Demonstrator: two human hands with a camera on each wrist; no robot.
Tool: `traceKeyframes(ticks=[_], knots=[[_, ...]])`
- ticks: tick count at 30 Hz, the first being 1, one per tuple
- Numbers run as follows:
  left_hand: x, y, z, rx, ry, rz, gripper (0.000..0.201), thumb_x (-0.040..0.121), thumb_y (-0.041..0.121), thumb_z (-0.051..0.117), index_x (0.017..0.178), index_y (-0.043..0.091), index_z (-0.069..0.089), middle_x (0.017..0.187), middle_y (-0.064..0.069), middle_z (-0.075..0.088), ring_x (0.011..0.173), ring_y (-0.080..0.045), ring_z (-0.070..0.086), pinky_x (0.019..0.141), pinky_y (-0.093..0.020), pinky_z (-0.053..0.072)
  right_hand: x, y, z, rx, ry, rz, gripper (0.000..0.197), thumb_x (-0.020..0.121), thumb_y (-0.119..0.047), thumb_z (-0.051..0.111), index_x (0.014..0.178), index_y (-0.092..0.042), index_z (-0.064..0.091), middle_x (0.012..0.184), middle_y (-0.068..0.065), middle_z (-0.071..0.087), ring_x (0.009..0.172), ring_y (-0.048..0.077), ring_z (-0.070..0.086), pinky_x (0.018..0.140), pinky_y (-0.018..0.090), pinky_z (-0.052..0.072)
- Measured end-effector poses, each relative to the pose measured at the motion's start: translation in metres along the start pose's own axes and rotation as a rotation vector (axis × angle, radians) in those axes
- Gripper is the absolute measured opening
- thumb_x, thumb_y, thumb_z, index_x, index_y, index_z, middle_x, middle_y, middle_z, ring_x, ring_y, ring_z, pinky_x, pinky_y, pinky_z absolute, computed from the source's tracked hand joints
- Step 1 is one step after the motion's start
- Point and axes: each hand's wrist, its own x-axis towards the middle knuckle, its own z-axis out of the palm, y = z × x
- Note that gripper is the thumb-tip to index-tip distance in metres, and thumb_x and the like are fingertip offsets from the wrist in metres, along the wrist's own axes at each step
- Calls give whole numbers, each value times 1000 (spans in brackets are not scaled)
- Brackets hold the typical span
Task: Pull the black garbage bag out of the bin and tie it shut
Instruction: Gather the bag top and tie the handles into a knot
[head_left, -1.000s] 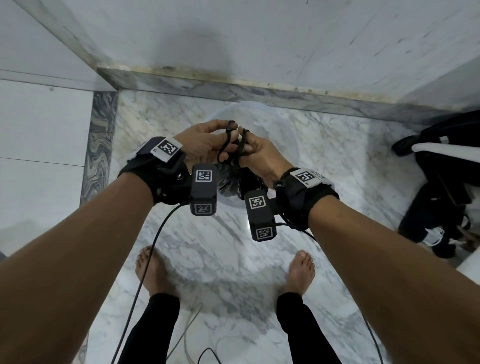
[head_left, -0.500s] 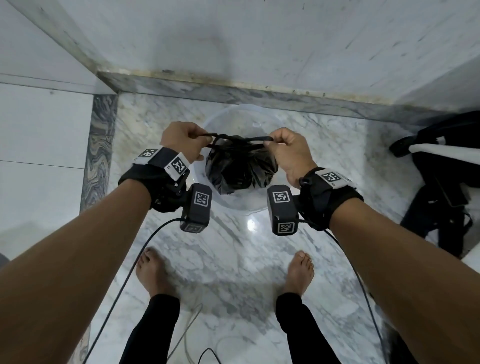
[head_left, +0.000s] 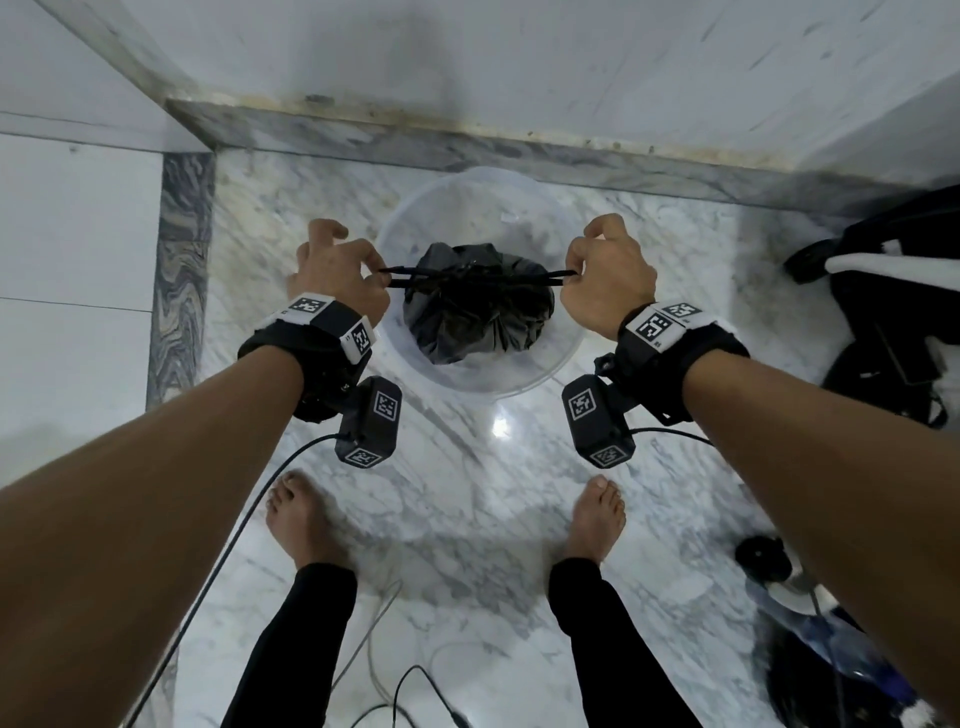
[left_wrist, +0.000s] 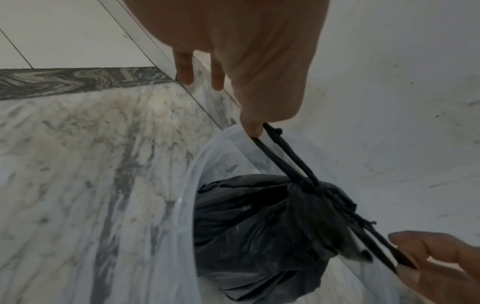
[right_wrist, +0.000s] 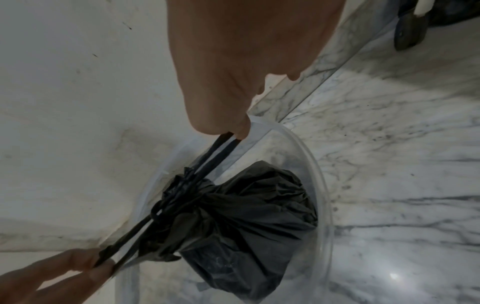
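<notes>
The black garbage bag (head_left: 478, 312) hangs bunched over the clear plastic bin (head_left: 563, 358), its neck cinched by a knot of black drawstrings (head_left: 467, 274). My left hand (head_left: 340, 270) pinches the string loop on the left, and my right hand (head_left: 602, 275) pinches the loop on the right. The strings run taut and level between them. In the left wrist view the bag (left_wrist: 259, 222) sits low inside the bin (left_wrist: 187, 185), with the drawstrings (left_wrist: 285, 160) rising to my left hand (left_wrist: 255, 125). The right wrist view shows the bag (right_wrist: 246, 216) and my right hand (right_wrist: 228, 127) pinching the drawstrings (right_wrist: 207, 158).
The bin stands on a marble floor (head_left: 467, 493) in a corner, close to the white wall (head_left: 519, 62). My bare feet (head_left: 296, 514) stand just behind it. A black wheeled object (head_left: 883, 312) is at the right and cables (head_left: 395, 675) lie near the feet.
My hands have moved apart from touching above the bag to wide on either side, drawing the strings taut and tightening the knot. The bag now hangs lower over the bin.
</notes>
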Motion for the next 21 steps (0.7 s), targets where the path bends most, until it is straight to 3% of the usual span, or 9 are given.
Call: traceKeyframes(ticks=[6,12,21], knots=[[-2,-6,10,61,-30,-10,6,79,24,60,81,27,65,144,-1,32,134,-27,34,108,-55,27,1,9,7,-28,-61,77,17,73,-8,52,82,-20,60,139,0,37,122,27,42,100,53,32],[-1,-11,16,85,-43,-2,9,80,24,59,86,24,66,145,-1,31,137,-27,31,112,-57,20,-2,17,17,-36,-61,96,14,72,-8,52,76,-21,56,135,0,39,120,26,42,102,55,30],[-1,-10,15,102,-45,8,10,80,24,59,87,24,66,144,-2,32,136,-26,31,113,-58,17,-3,17,17,-36,-71,112,20,71,-7,52,85,-17,63,129,2,42,116,28,42,101,54,29]])
